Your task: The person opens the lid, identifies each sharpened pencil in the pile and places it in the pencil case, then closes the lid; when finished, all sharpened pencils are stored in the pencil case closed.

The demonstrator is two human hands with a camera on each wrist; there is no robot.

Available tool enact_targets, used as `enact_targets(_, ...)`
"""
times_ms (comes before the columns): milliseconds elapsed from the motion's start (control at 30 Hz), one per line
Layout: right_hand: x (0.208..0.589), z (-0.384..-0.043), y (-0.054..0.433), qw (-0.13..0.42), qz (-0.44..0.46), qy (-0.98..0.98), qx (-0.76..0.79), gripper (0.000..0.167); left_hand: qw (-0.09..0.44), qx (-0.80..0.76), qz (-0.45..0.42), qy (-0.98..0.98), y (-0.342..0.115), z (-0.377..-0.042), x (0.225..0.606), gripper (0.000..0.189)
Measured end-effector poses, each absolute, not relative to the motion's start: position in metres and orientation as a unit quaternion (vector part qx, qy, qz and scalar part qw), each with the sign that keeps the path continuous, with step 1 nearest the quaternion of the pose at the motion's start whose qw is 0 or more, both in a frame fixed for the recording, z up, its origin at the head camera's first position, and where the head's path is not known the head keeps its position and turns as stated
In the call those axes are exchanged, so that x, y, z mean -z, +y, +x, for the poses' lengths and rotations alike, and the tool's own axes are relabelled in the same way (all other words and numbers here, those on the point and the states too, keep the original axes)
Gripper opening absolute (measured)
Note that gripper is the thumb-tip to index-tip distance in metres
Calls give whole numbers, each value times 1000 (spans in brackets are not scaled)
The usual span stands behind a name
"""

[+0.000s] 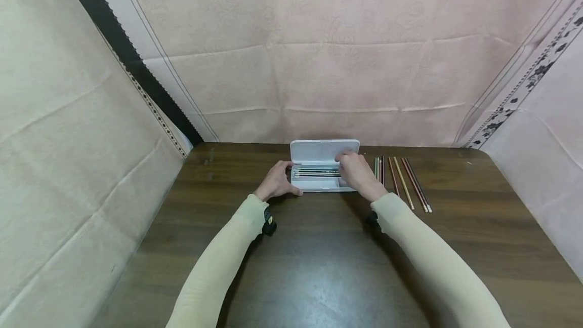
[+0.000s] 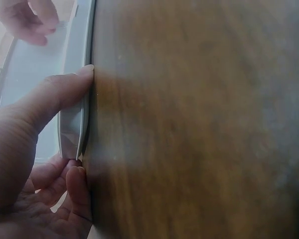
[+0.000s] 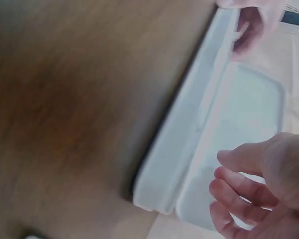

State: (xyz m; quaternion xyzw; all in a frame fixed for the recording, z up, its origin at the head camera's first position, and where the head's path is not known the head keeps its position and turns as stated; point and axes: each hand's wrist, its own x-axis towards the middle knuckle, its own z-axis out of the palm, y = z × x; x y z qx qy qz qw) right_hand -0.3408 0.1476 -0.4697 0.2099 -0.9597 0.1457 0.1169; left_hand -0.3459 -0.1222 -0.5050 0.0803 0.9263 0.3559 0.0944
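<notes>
A white pencil case [image 1: 319,189] lies on the table with its lid [image 1: 324,150] raised at the back. Several pencils [image 1: 316,171] rest lengthwise inside it. My left hand [image 1: 277,181] grips the case's left end; in the left wrist view the thumb presses the front wall [image 2: 75,112] and the fingers bend round the end. Over the right part of the case is my right hand [image 1: 358,172], partly hiding the inside. In the right wrist view, the right hand's thumb and loosely bent fingers [image 3: 239,196] stand apart, nothing visible between them.
To the right of the case, several pencils [image 1: 401,182] lie side by side on the brown wooden table [image 1: 300,262]. Pale cloth [image 1: 337,80] hangs behind the table's far edge and along both sides.
</notes>
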Motion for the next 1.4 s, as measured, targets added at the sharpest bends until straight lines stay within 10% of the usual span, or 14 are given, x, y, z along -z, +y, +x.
enact_targets(800,451,-290,186,24,26,-965,-261,50,93,-350,79,929,-122,-346,503,95)
enact_targets(1067,476,-295,215,18,10,-955,-295,20,95,-350,80,929,-122,-347,503,95)
enact_targets(1400,477,-283,226,-5,-17,-956,-294,43,98,-348,82,929,-122,-347,504,95)
